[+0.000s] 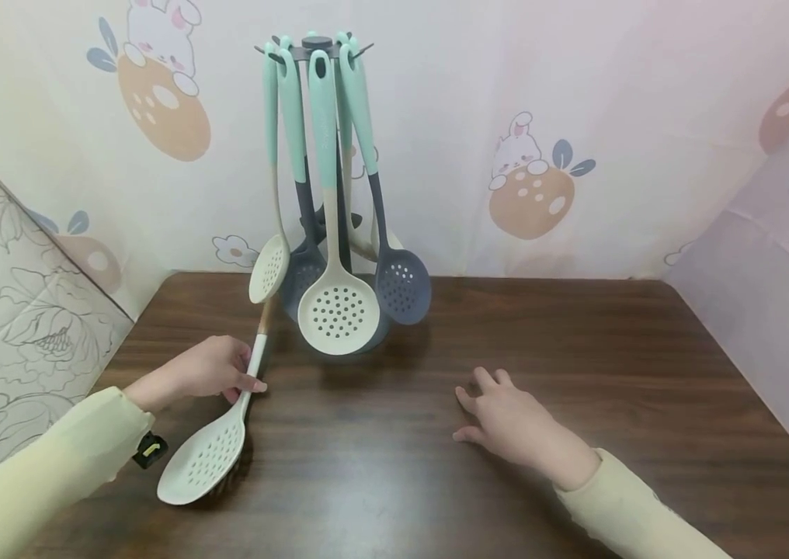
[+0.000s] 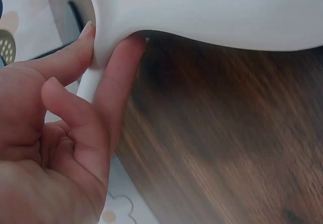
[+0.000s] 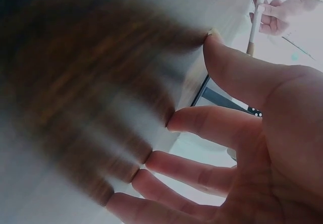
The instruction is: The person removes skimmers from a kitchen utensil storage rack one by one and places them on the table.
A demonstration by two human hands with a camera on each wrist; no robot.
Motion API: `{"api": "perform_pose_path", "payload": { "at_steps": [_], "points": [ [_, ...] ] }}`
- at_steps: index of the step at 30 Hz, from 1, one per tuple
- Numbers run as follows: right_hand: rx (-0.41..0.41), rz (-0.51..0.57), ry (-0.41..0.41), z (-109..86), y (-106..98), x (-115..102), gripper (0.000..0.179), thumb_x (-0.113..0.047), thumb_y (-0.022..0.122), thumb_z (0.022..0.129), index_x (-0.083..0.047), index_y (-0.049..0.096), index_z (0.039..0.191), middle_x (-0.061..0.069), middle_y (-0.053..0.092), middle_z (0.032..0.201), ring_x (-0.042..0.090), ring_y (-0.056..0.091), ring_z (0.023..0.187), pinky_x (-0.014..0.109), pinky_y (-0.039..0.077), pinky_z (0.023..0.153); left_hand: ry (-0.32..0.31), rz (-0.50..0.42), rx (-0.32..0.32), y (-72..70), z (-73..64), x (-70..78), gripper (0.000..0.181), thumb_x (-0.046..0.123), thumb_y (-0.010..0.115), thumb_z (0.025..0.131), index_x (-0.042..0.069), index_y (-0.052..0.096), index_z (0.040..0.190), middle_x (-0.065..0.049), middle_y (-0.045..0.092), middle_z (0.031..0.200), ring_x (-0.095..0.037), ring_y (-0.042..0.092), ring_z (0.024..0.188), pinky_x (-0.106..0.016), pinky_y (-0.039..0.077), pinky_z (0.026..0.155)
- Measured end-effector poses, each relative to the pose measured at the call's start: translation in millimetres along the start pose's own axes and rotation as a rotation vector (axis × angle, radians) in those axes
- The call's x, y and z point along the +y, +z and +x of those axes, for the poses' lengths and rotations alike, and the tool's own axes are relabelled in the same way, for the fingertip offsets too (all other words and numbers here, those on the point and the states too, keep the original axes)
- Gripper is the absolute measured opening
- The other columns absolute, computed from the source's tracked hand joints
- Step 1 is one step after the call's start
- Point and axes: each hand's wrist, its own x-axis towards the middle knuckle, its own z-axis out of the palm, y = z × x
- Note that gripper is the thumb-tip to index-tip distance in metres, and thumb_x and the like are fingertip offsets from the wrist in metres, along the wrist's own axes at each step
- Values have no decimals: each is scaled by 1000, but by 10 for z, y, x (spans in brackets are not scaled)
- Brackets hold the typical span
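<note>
My left hand (image 1: pixel 216 369) pinches a white slotted spoon (image 1: pixel 204 458) by its handle, just above the perforated bowl. The spoon slants over the left part of the table, bowl toward me, its wooden handle end pointing up at the utensil rack. In the left wrist view, thumb and finger lie on either side of the spoon's neck (image 2: pixel 103 45). My right hand (image 1: pixel 509 419) holds nothing; its fingers are spread and lightly bent, with fingertips (image 3: pixel 151 158) right at the tabletop.
A rotating utensil rack (image 1: pixel 318 44) stands at the back, hung with several mint-handled utensils, among them a cream skimmer (image 1: pixel 338 314) and a dark skimmer (image 1: pixel 403 287). The brown wooden table (image 1: pixel 562 326) meets patterned cloth (image 1: pixel 436 155) behind and at both sides.
</note>
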Motion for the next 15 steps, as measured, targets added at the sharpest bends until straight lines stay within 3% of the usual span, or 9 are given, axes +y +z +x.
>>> {"api": "perform_pose_path", "payload": {
  "at_steps": [8,15],
  "points": [
    [-13,-3,13,0,11,1,63,-45,74,86,-1,65,128,20,53,120,29,47,88,24,40,48,-63,36,-49,121,8,148,31,25,84,80,3,64,88,-6,67,73,-19,70,62,-32,52,67],
    [1,-3,1,-8,9,1,62,-45,75,85,0,66,127,20,53,121,28,47,88,24,41,49,-100,33,-61,214,-6,227,31,23,85,79,3,64,86,-8,66,72,-18,69,62,-31,49,60]
  ]
}}
